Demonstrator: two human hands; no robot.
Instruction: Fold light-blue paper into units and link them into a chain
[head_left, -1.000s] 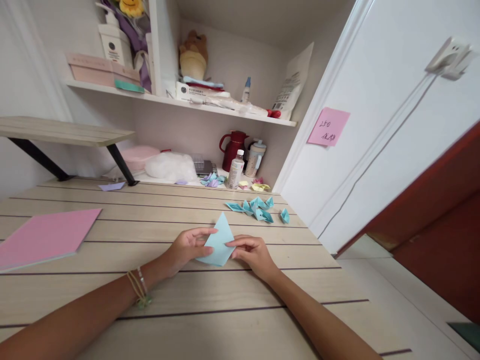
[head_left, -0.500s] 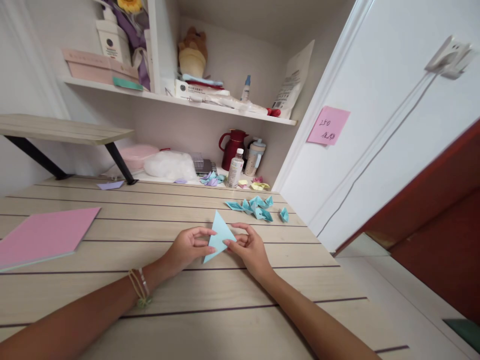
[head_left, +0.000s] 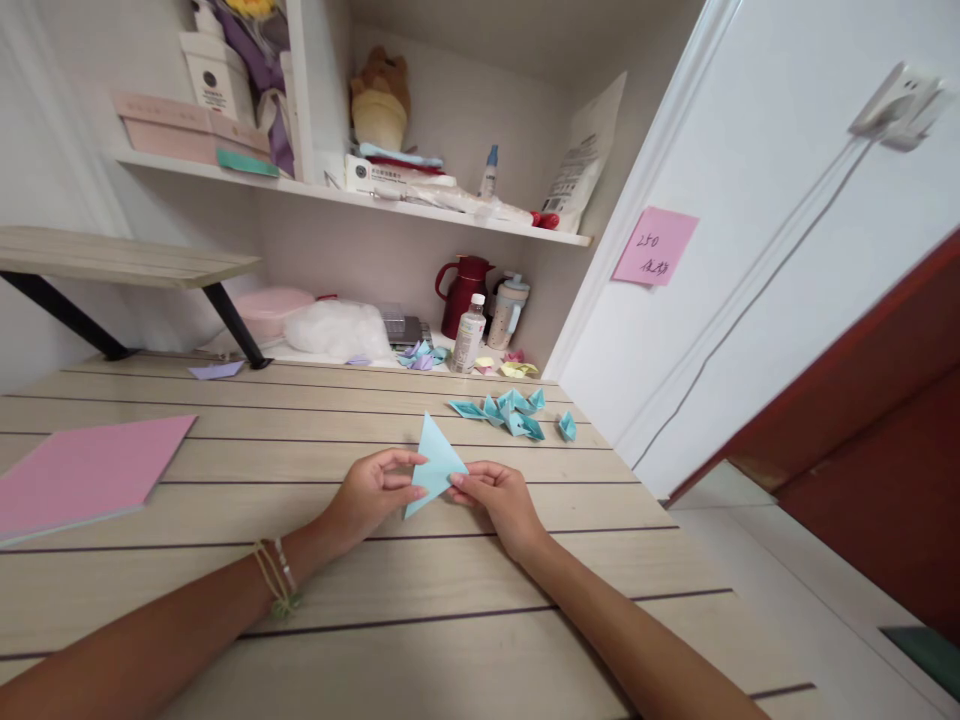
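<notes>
A light blue sheet of paper (head_left: 435, 468), folded into a triangle, is held between both hands above the slatted wooden table (head_left: 390, 640). My left hand (head_left: 377, 490) pinches its long left edge between thumb and fingers. At the right-hand corner, my right hand (head_left: 497, 497) grips it with the thumb on top and the fingers behind. Beyond the hands lies a cluster of folded blue paper boats (head_left: 513, 412), with a single paper boat (head_left: 567, 426) standing a little to its right.
A pink stack of paper (head_left: 94, 465) lies at the left. Under a small raised shelf (head_left: 127, 258) is a purple paper piece (head_left: 216, 371). Along the back stand a bottle (head_left: 469, 335), a dark red jug (head_left: 463, 296) and a cup (head_left: 508, 312). A wall borders the right side.
My right hand's fingers have drawn together on the triangle's right corner; the index finger was raised before. The paper has shifted slightly up and left as the view moved a little.
</notes>
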